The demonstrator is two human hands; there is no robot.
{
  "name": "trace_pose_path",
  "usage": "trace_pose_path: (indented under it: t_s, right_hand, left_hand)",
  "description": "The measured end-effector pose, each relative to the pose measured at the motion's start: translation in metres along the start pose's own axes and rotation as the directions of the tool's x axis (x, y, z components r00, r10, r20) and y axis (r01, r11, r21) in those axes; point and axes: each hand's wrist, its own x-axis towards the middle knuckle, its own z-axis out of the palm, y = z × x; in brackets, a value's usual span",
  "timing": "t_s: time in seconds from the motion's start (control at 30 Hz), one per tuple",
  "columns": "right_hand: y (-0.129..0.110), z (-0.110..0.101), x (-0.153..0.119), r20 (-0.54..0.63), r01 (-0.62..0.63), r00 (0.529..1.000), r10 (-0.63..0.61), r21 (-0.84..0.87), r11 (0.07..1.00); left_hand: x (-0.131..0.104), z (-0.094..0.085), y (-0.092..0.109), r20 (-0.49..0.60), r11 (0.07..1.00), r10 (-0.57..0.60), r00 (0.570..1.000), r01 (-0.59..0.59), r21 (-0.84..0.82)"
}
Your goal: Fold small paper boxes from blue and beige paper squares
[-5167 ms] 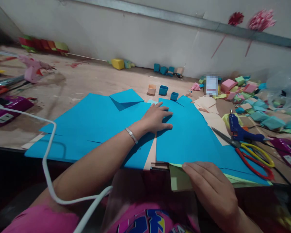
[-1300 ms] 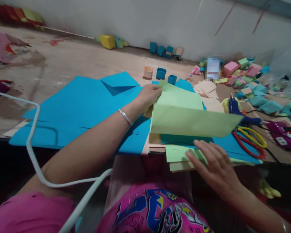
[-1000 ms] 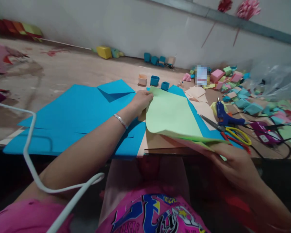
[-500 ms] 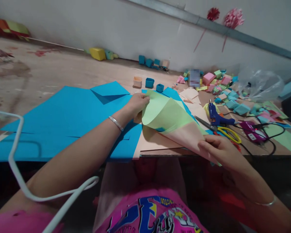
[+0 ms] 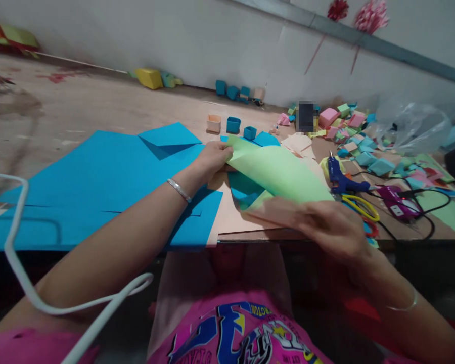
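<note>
A curved sheet of light green paper (image 5: pixel 284 169) spans the space between my hands. Its upper left corner is pinched by my left hand (image 5: pixel 215 157), which wears a silver bracelet. My right hand (image 5: pixel 335 227), smeared by motion, closes on the near right end of the paper bundle, where a peach sheet (image 5: pixel 276 212) shows beneath the green. Blue paper shows under the green sheet's fold. Large blue sheets (image 5: pixel 109 172) lie on the table left of my left hand, partly under my forearm.
Right of the paper lie a blue glue gun (image 5: pixel 339 179), yellow-handled scissors (image 5: pixel 360 206) and a purple box with cords (image 5: pixel 398 202). Small paper boxes (image 5: pixel 233 124) stand behind. Many colored pieces and a plastic bag (image 5: pixel 413 126) lie back right. A white bent rod (image 5: pixel 18 258) crosses the left.
My right hand has moved left and slightly up, bringing the paper's right end with it. The green sheet now bows over the peach one. My left hand keeps its pinch.
</note>
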Motion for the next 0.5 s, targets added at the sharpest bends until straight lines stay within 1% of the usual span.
trace_pose_path:
  t_s: [0.03, 0.07, 0.1, 0.13, 0.17, 0.2, 0.27, 0.37, 0.5]
  right_hand:
    - [-0.006, 0.001, 0.0, 0.054, 0.121, 0.991, -0.12, 0.0, 0.993]
    - [-0.012, 0.002, 0.0, 0.085, 0.251, 0.965, -0.248, -0.023, 0.968]
    - [-0.017, 0.001, 0.0, 0.115, 0.361, 0.929, -0.351, -0.07, 0.93]
    - [-0.022, -0.001, 0.001, 0.138, 0.433, 0.899, -0.416, -0.134, 0.891]
    - [-0.027, -0.003, 0.002, 0.147, 0.462, 0.886, -0.439, -0.213, 0.861]
    - [-0.031, -0.005, 0.003, 0.143, 0.453, 0.891, -0.43, -0.288, 0.844]
    - [-0.038, -0.009, 0.006, 0.136, 0.45, 0.891, -0.432, -0.372, 0.812]
    - [-0.044, -0.006, 0.01, 0.168, 0.489, 0.871, -0.461, -0.38, 0.785]
    - [-0.047, 0.007, 0.02, 0.227, 0.514, 0.858, -0.461, -0.362, 0.778]
  left_hand:
    - [0.0, 0.0, 0.0, -0.004, 1.0, 0.004, 1.0, -0.004, 0.005]
    - [0.001, 0.0, 0.0, -0.005, 1.0, 0.005, 1.0, -0.005, 0.007]
    - [0.002, 0.0, -0.001, -0.01, 1.0, 0.004, 1.0, -0.004, 0.008]
    - [0.002, 0.0, -0.001, -0.015, 1.0, 0.003, 1.0, -0.003, 0.008]
    - [0.003, 0.0, -0.002, -0.018, 1.0, 0.002, 1.0, -0.002, 0.008]
    - [0.004, -0.001, -0.003, -0.018, 1.0, 0.001, 1.0, -0.001, 0.008]
    - [0.005, -0.002, -0.004, -0.015, 1.0, -0.003, 1.0, 0.003, 0.001]
    - [0.006, -0.003, -0.005, 0.002, 1.0, 0.002, 1.0, -0.002, -0.015]
    - [0.009, -0.004, -0.008, 0.008, 1.0, 0.025, 1.0, -0.025, -0.009]
